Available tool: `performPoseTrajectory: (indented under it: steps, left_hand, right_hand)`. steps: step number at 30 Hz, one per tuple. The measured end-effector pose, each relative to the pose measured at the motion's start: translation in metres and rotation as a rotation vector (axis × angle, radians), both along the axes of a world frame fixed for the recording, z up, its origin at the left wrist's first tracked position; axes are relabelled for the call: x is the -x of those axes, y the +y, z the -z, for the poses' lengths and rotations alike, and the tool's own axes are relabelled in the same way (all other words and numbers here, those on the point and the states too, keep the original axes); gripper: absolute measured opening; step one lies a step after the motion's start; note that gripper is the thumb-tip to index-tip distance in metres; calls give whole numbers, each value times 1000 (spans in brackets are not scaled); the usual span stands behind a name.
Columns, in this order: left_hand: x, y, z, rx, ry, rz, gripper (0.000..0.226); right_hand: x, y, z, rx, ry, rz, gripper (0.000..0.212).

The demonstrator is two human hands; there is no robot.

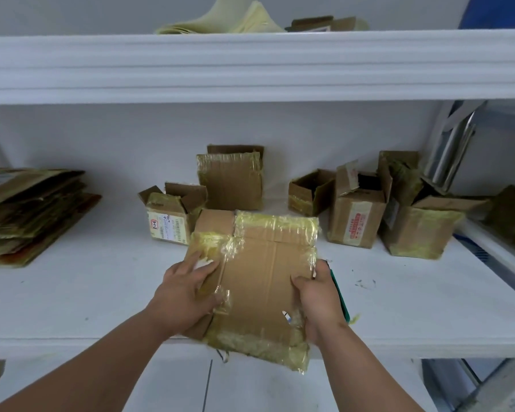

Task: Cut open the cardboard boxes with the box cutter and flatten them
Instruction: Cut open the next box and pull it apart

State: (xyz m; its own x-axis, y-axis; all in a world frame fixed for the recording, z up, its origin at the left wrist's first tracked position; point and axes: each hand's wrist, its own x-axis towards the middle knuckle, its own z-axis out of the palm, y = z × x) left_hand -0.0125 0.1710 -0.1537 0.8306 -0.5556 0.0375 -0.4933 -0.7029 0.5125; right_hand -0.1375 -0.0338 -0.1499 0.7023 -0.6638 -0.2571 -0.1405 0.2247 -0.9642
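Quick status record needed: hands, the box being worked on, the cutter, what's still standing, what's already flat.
left hand: pressing flat on the taped box
right hand: gripping the box's right edge, green cutter tucked beneath it
taped box: flattened, lying on the shelf, near end past the front edge
standing boxes: labelled one behind left; three open ones at right
leaning flat box: against the back wall
flat stack: far left of shelf

White shelf (101,292), cardboard boxes (356,212)
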Motion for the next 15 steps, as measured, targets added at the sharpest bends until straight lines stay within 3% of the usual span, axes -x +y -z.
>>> performPoseTrajectory:
  steps: [5, 8, 12, 15]
  left_hand:
    - [-5, 29, 0, -89, -105, -134, 92]
    - [-11, 59, -3, -75, -69, -299, 102]
    - [-15, 115, -22, 181, 102, -530, 115]
    - [-16, 163, -36, 509, 318, -545, 121]
  right_hand:
    - [0, 28, -4, 8, -94, 53, 27]
    - [-7, 59, -5, -17, -165, 90, 24]
    - [-24, 116, -12, -152, -245, 147, 20]
    - [-42, 169, -21, -306, -308, 155, 20]
